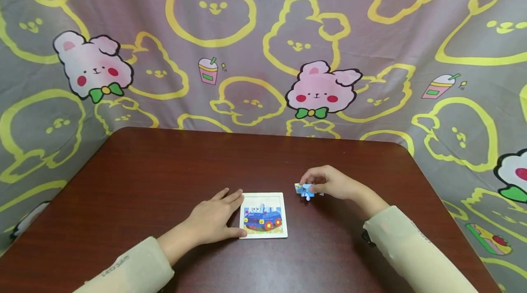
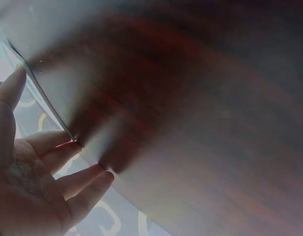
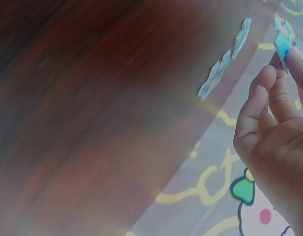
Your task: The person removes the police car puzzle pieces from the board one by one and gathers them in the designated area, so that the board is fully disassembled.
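Observation:
A small square picture puzzle board (image 1: 263, 198) with a white border lies flat on the table. Its lower part shows a blue cartoon truck (image 1: 263, 220); the upper part is pale. Spread along the board's left edge, the left hand (image 1: 212, 221) touches it with thumb and fingertips. To the right of the board, the right hand (image 1: 332, 183) pinches a light-blue jigsaw piece (image 3: 283, 42) between thumb and fingers, raised off the table. More jigsaw pieces (image 3: 216, 74) lie on the table beneath that hand, partly hidden by it in the head view.
The dark reddish-brown wooden table (image 1: 185, 160) has rounded far corners. Behind and beside it hangs a grey-pink curtain (image 1: 247, 64) with yellow outlines and cartoon bunnies. Both forearms wear light beige sleeves (image 1: 411, 247).

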